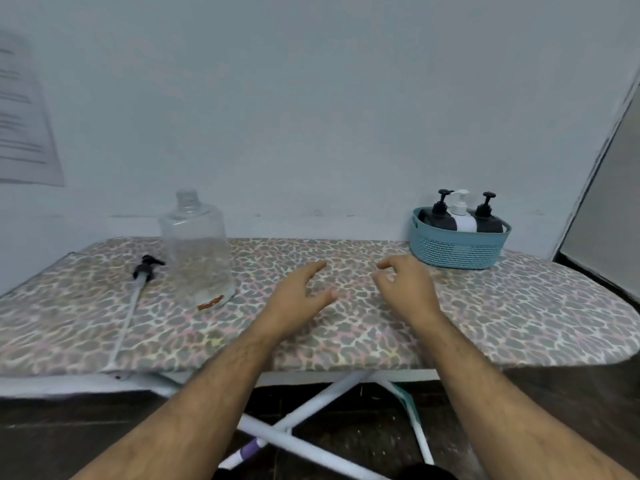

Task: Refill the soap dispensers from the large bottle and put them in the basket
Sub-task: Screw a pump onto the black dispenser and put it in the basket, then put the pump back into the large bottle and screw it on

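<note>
A large clear bottle [195, 252] stands uncapped on the left part of the board, with only a little liquid at its bottom. Its black pump with a long white tube [138, 282] lies flat to the bottle's left. At the back right a blue basket [457, 252] holds three soap dispensers: two black [439, 214] [487, 216] and a white one [462, 216] between them. My left hand [298, 299] hovers over the middle of the board with fingers spread, holding nothing. My right hand [405, 289] hovers beside it, fingers loosely curled and empty, just left of the basket.
The work surface is an ironing board [519, 323] with a leopard-print cover; its white crossed legs [311, 420] show below the front edge. A pale wall runs behind it, with a paper sheet [24, 116] on the far left and a door frame [609, 147] at the right.
</note>
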A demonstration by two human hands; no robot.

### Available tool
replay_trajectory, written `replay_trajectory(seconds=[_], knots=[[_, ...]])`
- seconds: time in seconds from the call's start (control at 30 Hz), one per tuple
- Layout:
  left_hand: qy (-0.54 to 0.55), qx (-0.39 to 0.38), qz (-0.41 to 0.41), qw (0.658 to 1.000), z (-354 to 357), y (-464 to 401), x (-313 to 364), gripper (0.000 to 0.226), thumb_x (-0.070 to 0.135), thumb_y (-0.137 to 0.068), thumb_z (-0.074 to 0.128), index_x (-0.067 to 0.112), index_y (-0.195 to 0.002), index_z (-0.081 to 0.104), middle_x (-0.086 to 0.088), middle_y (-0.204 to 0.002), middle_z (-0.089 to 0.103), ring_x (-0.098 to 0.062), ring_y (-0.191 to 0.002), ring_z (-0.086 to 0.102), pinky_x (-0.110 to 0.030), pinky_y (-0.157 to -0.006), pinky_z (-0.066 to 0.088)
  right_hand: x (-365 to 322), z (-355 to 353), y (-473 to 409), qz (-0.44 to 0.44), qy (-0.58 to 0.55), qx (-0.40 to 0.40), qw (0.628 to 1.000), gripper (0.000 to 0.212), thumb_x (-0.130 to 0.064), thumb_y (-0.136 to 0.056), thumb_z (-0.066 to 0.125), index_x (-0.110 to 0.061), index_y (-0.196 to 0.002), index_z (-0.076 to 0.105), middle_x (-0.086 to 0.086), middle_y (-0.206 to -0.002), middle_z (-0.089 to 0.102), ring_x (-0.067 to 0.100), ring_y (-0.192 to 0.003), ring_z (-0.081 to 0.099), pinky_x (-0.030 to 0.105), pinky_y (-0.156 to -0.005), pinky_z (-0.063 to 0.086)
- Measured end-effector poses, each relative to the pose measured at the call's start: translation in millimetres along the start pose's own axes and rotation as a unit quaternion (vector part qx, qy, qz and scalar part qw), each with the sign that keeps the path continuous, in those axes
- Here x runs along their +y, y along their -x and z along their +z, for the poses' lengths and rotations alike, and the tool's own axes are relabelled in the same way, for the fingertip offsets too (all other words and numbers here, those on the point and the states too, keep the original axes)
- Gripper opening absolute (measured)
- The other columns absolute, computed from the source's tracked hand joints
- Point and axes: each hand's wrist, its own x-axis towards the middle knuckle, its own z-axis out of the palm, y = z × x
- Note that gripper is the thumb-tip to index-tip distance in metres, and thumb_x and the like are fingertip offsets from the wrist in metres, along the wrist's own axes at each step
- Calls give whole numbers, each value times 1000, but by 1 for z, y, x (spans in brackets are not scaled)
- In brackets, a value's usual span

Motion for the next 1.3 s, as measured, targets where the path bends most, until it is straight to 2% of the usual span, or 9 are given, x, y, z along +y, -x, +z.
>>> replay_trajectory(seconds=[0.2, 0.4, 0.53, 0.7, 0.93, 1.07, 1.13, 1.2, 1.3], knots=[[-11, 91, -1, 996, -55, 58, -12, 48, 39, -89, 69, 25, -134, 57, 8, -136, 58, -6, -126, 52, -35, -109, 41, -68, 23, 31, -32, -45, -53, 997, 30, -37, -90, 63, -19, -115, 70, 1, -124, 63, 16, -108, 61, 33, -92, 49], [4, 186, -10, 983, -110, 97, -30, 22, 32, -92, 67, 24, -112, 71, 15, -102, 70, 3, -94, 65, -29, -89, 55, -136, 43, 48, -40, -149, -105, 982, 37, -37, -91, 66, -19, -122, 64, 1, -126, 63, 14, -102, 62, 36, -91, 51], [-12, 245, -28, 969, -147, 108, -56, 15, 31, -93, 67, 26, -106, 72, 17, -96, 69, 5, -90, 63, -15, -75, 49, -178, 59, 54, -31, -215, -141, 966, 64, -46, -85, 73, -22, -139, 48, 0, -133, 54, 16, -110, 57, 35, -91, 49], [-2, 295, -66, 953, -188, 105, -92, 17, 31, -93, 66, 23, -107, 72, 11, -96, 70, -3, -91, 65, -20, -77, 51, -214, 88, 48, -46, -238, -135, 961, 108, -55, -72, 81, -24, -154, 19, 3, -155, 33, 22, -139, 37, 49, -113, 37], [-14, 343, -142, 928, -223, 74, -132, 33, 35, -93, 65, 18, -121, 63, 4, -103, 65, -6, -84, 62, -19, -61, 44, -236, 120, 38, -48, -269, -116, 955, 137, -73, -54, 80, -33, -155, -3, -1, -162, 21, 22, -146, 28, 52, -117, 31], [-52, 349, -223, 909, -233, 47, -149, 44, 42, -91, 65, 12, -124, 61, -4, -113, 68, -17, -90, 63, -33, -77, 54, -240, 136, 38, -50, -278, -113, 953, 135, -71, -56, 80, -38, -154, -7, -3, -162, 20, 20, -145, 30, 50, -116, 34], [-86, 319, -267, 905, -233, 31, -154, 46, 49, -90, 64, 8, -110, 65, -5, -94, 68, -18, -77, 61, -31, -65, 49, -240, 142, 37, -47, -277, -114, 953, 129, -64, -63, 81, -38, -154, -6, -2, -159, 28, 19, -140, 37, 47, -113, 38], [-129, 291, -302, 898, -231, 19, -156, 49, 56, -89, 61, 8, -78, 62, -3, -66, 58, -17, -57, 54, -28, -51, 36, -240, 147, 35, -45, -278, -105, 954, 122, -60, -67, 82, -36, -154, -1, -2, -149, 39, 16, -131, 45, 42, -106, 44], [-191, 263, -327, 887, -227, 5, -164, 57, 65, -85, 60, 11, -66, 53, -2, -59, 51, -19, -55, 51, -28, -46, 32, -239, 150, 35, -50, -283, -93, 953, 112, -55, -70, 82, -37, -152, 8, -6, -138, 44, 13, -121, 49, 36, -100, 47]])
